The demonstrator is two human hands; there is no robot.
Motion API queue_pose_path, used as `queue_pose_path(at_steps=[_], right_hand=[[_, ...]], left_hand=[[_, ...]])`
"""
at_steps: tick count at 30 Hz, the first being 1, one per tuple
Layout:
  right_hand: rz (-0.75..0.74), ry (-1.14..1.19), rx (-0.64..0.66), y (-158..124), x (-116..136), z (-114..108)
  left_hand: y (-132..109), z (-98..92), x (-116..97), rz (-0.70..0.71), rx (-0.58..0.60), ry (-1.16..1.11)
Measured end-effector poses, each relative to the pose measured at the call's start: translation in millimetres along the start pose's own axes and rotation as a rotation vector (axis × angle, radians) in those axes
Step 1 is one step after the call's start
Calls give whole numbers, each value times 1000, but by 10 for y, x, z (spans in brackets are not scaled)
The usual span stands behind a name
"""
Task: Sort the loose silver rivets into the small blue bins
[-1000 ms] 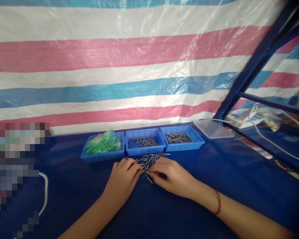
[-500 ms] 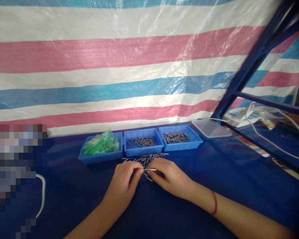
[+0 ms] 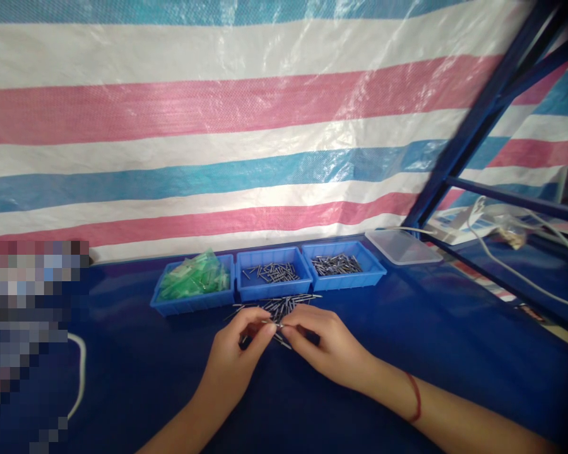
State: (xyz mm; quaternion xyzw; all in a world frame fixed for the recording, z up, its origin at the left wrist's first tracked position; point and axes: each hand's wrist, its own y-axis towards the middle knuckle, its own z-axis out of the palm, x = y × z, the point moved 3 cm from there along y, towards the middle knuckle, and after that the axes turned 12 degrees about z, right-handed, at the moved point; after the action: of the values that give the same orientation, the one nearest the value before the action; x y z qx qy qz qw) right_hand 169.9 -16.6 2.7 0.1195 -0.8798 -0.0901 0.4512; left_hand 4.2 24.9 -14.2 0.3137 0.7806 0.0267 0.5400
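My left hand [image 3: 234, 356] and my right hand [image 3: 336, 345] meet at the middle of the table, fingertips almost touching. A thin silvery metal pin [image 3: 279, 325] lies between them, pinched by thumb and forefinger on both sides. Most of the pin is covered by my fingers. Just behind the fingertips is a loose pile of similar metal pins [image 3: 286, 306], some partly hidden by my hands. Beyond the pile, a middle blue tray [image 3: 274, 291] and a right blue tray [image 3: 353, 282] hold many small metal pins.
A left blue tray [image 3: 194, 306] contains green plastic bags [image 3: 196, 277]. Behind the right tray lies a clear plastic lid [image 3: 404, 246]. A blue metal frame [image 3: 468, 139] and white cables [image 3: 502, 265] stand at the right. Another white cable [image 3: 82, 372] curves at the left.
My hands have drawn closer together around the pin, so less of it shows. The view has shifted slightly; the trays stay in place.
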Motion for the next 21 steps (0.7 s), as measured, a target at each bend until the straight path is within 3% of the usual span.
queue_pose_path(at_steps=[11,21], right_hand=[[53,62,42,-7,10,35],[84,100,-73,5,-28,15]], left_hand=[[-7,14,-21,23,60,-13],[23,-8,-91,135,67,59]])
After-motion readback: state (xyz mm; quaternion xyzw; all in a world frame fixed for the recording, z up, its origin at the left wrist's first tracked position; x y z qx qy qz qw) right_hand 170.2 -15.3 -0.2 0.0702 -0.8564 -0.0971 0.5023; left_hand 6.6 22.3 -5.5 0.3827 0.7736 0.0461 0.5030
